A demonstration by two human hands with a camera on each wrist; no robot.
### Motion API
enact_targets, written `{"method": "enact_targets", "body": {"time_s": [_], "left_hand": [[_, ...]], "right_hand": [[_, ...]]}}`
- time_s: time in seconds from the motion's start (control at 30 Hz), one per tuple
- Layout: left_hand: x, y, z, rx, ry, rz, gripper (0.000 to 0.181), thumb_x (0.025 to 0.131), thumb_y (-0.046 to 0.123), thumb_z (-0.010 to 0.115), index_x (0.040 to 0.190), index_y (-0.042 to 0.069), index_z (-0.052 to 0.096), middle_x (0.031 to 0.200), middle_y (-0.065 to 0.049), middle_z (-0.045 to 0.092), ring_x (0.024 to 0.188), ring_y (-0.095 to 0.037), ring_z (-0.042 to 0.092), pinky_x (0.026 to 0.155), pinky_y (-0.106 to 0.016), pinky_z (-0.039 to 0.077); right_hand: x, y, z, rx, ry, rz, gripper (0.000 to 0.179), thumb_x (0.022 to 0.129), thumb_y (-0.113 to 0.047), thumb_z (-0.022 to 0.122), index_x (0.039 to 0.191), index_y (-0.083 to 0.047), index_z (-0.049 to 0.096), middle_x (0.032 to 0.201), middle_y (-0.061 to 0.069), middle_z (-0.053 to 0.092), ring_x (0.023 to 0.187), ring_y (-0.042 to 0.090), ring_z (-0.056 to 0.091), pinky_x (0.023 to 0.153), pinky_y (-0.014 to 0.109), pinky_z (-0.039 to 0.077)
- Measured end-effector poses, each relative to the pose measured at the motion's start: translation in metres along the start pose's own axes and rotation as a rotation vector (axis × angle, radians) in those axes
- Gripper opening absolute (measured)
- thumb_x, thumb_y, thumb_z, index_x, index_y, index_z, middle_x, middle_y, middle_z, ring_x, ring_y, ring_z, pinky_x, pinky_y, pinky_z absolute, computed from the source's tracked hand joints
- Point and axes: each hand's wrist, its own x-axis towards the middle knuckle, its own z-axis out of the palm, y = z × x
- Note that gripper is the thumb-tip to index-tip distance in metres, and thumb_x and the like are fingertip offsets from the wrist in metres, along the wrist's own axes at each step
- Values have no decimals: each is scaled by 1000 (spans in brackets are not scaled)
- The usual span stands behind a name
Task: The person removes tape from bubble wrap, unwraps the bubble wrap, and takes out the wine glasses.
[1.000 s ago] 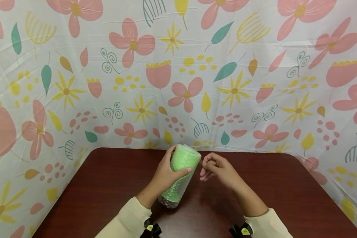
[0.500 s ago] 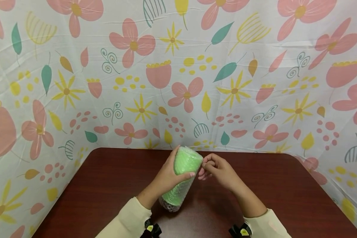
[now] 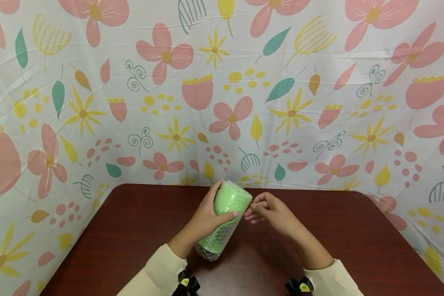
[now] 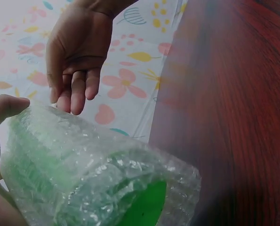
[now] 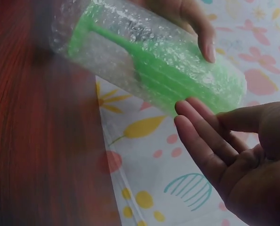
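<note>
My left hand (image 3: 205, 216) grips a green stemmed goblet (image 5: 163, 70) rolled up in clear bubble wrap (image 3: 229, 226), its thumb lying across the front. The roll leans to the right, lower end toward me, over the table. In the right wrist view a thin green stem runs from a flat foot to a wider bowl under the wrap. My right hand (image 3: 275, 213) is at the roll's upper right edge, where thumb and index finger pinch the wrap's edge. Its other fingers (image 5: 201, 136) extend loosely beside the roll. I cannot tell whether tape lies in that pinch.
A dark red-brown wooden table (image 3: 140, 230) spreads under both hands. White cloth with printed flowers (image 3: 233, 119) hangs behind and along both sides of the table. Black wrist-worn devices (image 3: 299, 285) sit by the cream sleeves (image 3: 329, 279).
The wrapped roll shifted slightly right toward the right hand, then back a little left. The right hand stays nearly in place, its lower fingers now closer to the roll.
</note>
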Motion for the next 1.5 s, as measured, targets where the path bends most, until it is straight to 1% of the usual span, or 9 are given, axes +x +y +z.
{"method": "enact_targets", "body": {"time_s": [0.27,0.47,0.53,0.7,0.83,1.03,1.27,1.43,1.5], "left_hand": [[-1,1,0,23,18,11,94,84,46,80,154,52,17,154,-2,38,126,-27,52,92,-47,51],[0,2,0,25,30,27,97,83,45,82,155,52,17,155,-1,36,126,-27,52,92,-46,51],[0,2,0,26,40,32,97,83,44,82,155,51,17,156,-1,36,126,-27,52,92,-46,51],[0,1,1,25,42,37,98,82,46,83,154,52,18,156,0,37,125,-26,53,91,-45,51],[-1,1,2,21,28,42,99,81,47,83,155,51,17,156,1,37,126,-25,52,92,-45,51],[-2,0,3,12,16,19,100,80,49,84,154,54,17,155,3,37,125,-25,52,92,-45,51],[-2,2,3,29,48,26,101,78,50,85,156,49,20,157,4,35,129,-23,50,97,-49,49],[-2,2,3,44,58,28,100,79,51,84,154,53,19,156,4,36,127,-23,51,96,-47,49],[-2,2,3,49,59,35,99,79,50,84,154,52,19,156,3,37,126,-23,52,95,-47,50]], "right_hand": [[-1,0,0,1,0,-18,28,108,-14,49,117,11,44,108,32,70,99,44,72,84,50,59],[1,-1,0,-11,64,23,26,106,-17,52,113,8,51,86,24,72,74,31,73,73,50,60],[1,0,-1,0,65,25,26,106,-17,51,113,8,51,83,22,71,72,30,72,72,50,60],[1,2,-2,21,33,5,27,106,-18,52,111,8,50,87,22,72,78,33,75,76,51,60],[1,3,-2,1,28,-7,27,105,-20,55,108,7,50,84,22,71,77,34,74,74,48,60],[0,3,-2,-9,-4,-26,25,107,-16,49,114,8,48,89,24,71,79,31,75,77,51,59],[1,1,-3,-4,-21,-31,27,108,-15,46,117,11,46,98,26,73,91,39,74,78,45,60],[0,-1,-4,-25,-13,-8,26,107,-17,49,113,8,52,90,24,72,79,32,74,74,49,60],[0,-1,-4,-27,-12,-12,24,107,-18,49,112,5,53,88,24,71,77,33,74,72,50,60]]}}
